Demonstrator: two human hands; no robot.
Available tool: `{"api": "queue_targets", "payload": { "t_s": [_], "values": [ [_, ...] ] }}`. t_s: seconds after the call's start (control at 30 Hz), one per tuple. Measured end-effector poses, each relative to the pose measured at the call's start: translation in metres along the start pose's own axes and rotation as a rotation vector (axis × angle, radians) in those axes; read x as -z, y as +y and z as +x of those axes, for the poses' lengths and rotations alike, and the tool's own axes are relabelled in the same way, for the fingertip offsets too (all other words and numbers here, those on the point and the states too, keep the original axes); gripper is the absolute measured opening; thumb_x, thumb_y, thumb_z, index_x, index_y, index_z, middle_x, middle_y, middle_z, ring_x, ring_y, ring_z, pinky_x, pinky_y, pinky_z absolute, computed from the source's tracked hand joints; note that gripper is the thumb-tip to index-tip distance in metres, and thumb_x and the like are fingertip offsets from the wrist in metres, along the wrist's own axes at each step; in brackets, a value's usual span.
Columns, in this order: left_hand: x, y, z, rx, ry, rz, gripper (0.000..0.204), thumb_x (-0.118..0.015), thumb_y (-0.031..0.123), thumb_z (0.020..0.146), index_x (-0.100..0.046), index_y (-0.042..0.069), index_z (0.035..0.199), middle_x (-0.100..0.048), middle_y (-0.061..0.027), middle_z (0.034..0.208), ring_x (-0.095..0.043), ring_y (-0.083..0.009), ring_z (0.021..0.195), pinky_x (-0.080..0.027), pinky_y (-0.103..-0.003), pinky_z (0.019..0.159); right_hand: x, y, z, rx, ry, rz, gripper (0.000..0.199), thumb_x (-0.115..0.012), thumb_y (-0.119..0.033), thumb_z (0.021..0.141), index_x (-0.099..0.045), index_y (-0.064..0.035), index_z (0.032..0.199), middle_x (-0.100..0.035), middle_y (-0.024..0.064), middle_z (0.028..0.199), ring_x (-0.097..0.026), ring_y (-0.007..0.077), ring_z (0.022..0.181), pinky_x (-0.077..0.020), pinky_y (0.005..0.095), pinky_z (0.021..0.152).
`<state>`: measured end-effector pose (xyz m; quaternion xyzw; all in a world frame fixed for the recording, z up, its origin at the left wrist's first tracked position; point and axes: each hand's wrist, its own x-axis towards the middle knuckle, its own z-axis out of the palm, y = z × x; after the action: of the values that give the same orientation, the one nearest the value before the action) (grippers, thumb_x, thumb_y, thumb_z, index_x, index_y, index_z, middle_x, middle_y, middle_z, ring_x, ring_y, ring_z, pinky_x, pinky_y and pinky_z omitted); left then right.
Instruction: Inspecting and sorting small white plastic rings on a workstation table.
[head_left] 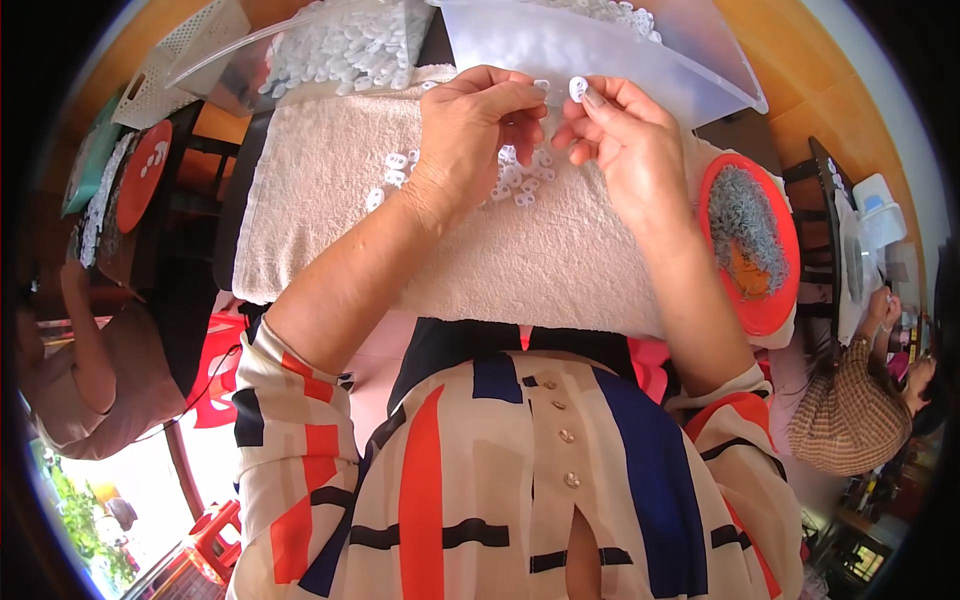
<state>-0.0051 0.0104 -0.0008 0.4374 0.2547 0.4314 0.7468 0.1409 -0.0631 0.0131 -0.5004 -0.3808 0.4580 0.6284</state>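
My left hand (472,130) and my right hand (625,135) are raised close together above a white towel (330,210) spread on the table. The right hand pinches a small white plastic part (577,88) between thumb and forefinger. The left hand's fingertips pinch another small white piece (541,87) right beside it. Several more small white parts (520,180) lie scattered on the towel just under both hands.
A clear plastic bag of white parts (340,45) lies at the back left, a translucent tray (560,45) at the back. A red dish of grey metal bits (750,235) sits right of the towel. Other people sit at the left (90,370) and right (860,400).
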Motion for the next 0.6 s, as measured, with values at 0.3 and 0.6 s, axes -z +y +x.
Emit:
{"api": "queue_targets", "payload": {
  "t_s": [0.3, 0.6],
  "values": [
    [-0.006, 0.002, -0.005, -0.023, -0.035, 0.058, 0.010, -0.064, 0.002, 0.084, -0.058, -0.004, 0.089, -0.063, -0.0115, 0.076, -0.061, -0.0160, 0.057, -0.046, -0.027, 0.046, -0.003, 0.003, -0.004, 0.040, -0.014, -0.017, 0.021, -0.055, -0.016, 0.095, -0.057, 0.0004, 0.109, -0.064, 0.0075, 0.090, -0.063, 0.0171, 0.073, -0.0433, 0.0252, 0.060],
    [-0.010, 0.003, -0.008, -0.036, 0.013, -0.035, 0.010, -0.067, 0.001, 0.081, -0.058, -0.004, 0.084, -0.064, -0.0127, 0.072, -0.060, -0.0164, 0.053, -0.045, -0.026, 0.041, -0.009, 0.003, -0.009, 0.075, 0.013, -0.051, 0.020, -0.054, -0.018, 0.096, -0.057, -0.0014, 0.106, -0.064, 0.0063, 0.086, -0.062, 0.0151, 0.070, -0.0427, 0.0244, 0.058]
  ]
}}
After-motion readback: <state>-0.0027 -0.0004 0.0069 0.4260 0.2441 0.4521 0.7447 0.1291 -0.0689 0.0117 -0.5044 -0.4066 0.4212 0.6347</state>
